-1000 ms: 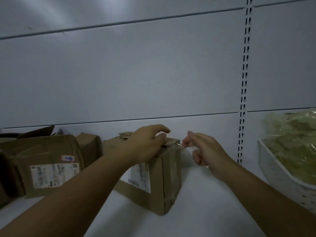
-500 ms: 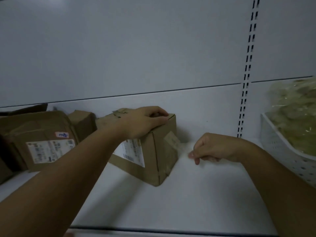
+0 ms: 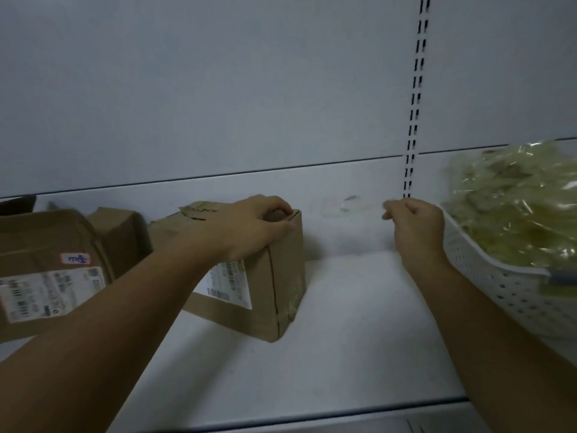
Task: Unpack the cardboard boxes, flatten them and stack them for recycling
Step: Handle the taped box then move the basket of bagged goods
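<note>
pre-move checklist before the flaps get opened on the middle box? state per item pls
1. Box held steady: left hand presses on top of the middle box, fingers curled over its right top edge. ok.
2. Tape strip clear of box: right hand is pinched shut beside the box, with something faint and clear stretching left from it. Whether it is fully detached: cannot tell.
3. Top seam free: hidden under the left hand. cannot tell.
4. Room to work: bare shelf between the box and the white basket. ok.
5. Neighbouring box out of the way: stands apart on the left. ok.
6. Lighting: dim and soft. not ok.
</note>
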